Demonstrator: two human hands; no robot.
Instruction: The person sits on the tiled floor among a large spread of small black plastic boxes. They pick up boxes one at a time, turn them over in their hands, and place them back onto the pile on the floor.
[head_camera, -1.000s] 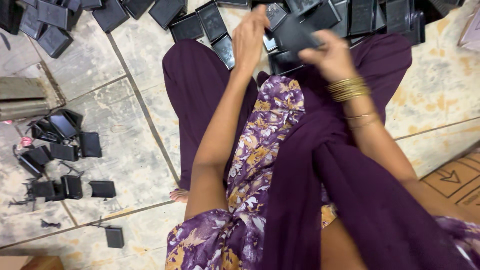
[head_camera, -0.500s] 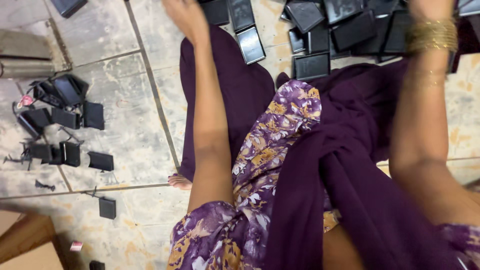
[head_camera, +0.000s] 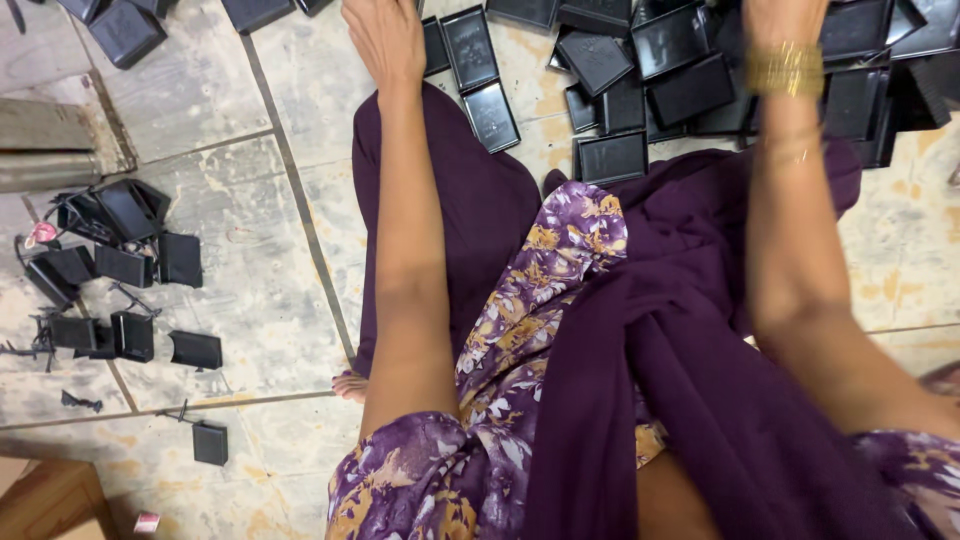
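Note:
I sit on a tiled floor in purple floral clothes with a dark purple scarf (head_camera: 640, 400) over my lap. My left hand (head_camera: 385, 40) reaches forward to the top edge, next to two flat black plastic trays (head_camera: 470, 48); its fingertips are cut off by the frame. My right hand (head_camera: 790, 15), with gold bangles (head_camera: 785, 68) on the wrist, stretches over a heap of black trays (head_camera: 680, 90), and only its base shows. One tray (head_camera: 612, 157) lies closest to my knee.
Smaller black plastic pieces (head_camera: 125, 215) with thin sprue bits lie scattered on the floor at left. A grey stone slab (head_camera: 50, 150) sits at the left edge. A brown cardboard box corner (head_camera: 45, 500) is at bottom left. More black trays (head_camera: 125, 30) lie top left.
Both arms have stretched forward and apart. A second ago the hands were together over the trays handling a black piece; now they are separated at the top edge, and the view has tilted downward.

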